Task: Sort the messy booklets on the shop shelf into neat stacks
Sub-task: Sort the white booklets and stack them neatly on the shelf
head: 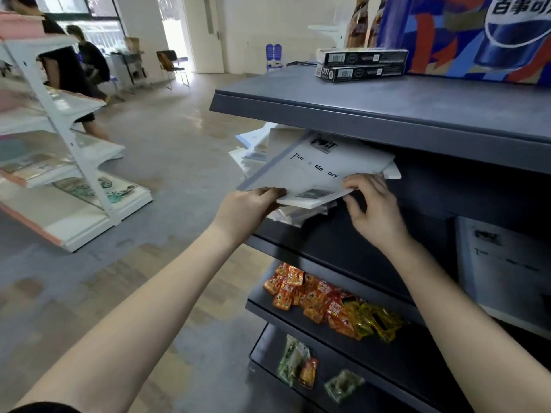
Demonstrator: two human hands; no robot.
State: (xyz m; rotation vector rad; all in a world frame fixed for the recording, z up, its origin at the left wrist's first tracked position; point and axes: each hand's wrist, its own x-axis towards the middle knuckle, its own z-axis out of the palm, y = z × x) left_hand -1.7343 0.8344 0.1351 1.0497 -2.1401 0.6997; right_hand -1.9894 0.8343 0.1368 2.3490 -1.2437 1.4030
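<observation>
The top booklet [322, 171] was gripped at its near edge by the left hand [247, 210] and pinched by the right hand [372, 210].

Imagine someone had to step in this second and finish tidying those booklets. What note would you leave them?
Hands: the left hand grips the near left edge of the top booklet; the right hand pinches its near right corner.
Things: the top booklet lies askew on the messy pile on the grey shelf. Another booklet lies further right, blurred.
Done: no neat stack shows yet.
Left: square up this booklet, then sort the rest of the pile into stacks.
</observation>
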